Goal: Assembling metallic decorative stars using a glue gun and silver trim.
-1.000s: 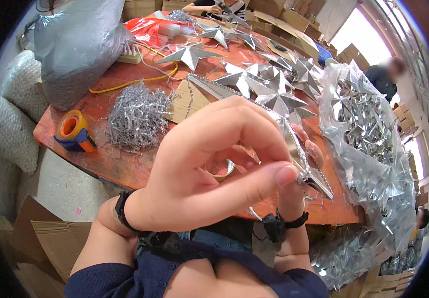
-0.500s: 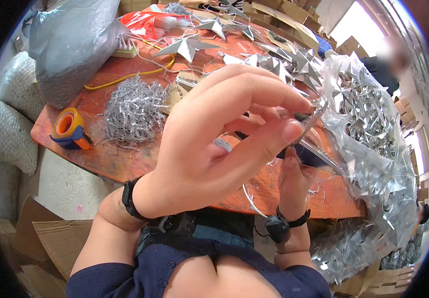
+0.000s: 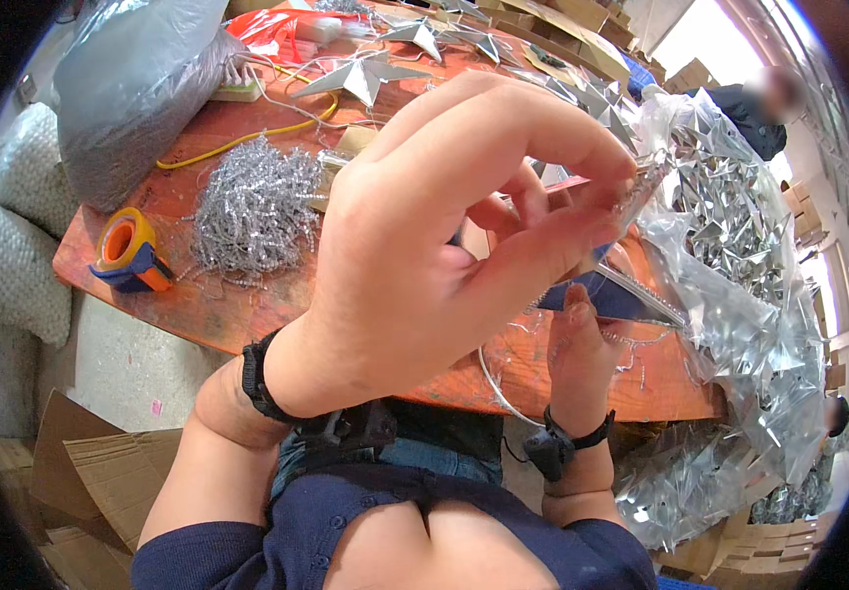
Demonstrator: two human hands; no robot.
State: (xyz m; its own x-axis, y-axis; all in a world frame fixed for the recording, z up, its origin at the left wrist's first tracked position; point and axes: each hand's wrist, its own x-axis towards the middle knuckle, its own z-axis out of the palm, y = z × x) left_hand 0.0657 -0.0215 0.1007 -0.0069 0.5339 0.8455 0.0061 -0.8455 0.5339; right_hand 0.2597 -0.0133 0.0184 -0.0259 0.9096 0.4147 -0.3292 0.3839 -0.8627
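Observation:
My left hand [image 3: 444,246] is raised close to the camera, its thumb and fingers pinched on the upper point of a shiny silver star ornament [image 3: 641,290]. Below it my right hand [image 3: 582,354] holds the same star from underneath, mostly hidden behind the left hand. A thin wire loop [image 3: 499,379] curves down from the star past my right wrist. Both wrists wear dark bands.
An orange table [image 3: 247,315] carries a heap of silver wire hooks [image 3: 257,206], an orange tape dispenser [image 3: 127,251], a yellow cord [image 3: 237,143] and finished silver stars [image 3: 365,74]. Clear bags of silver stars [image 3: 739,246] lie at right. A grey filled bag [image 3: 129,79] sits at left. A person [image 3: 768,108] is at the far right.
My left hand has risen and shifted right, nearer the camera, still pinching the star. The star has tilted more upright, and the right hand stays beneath it.

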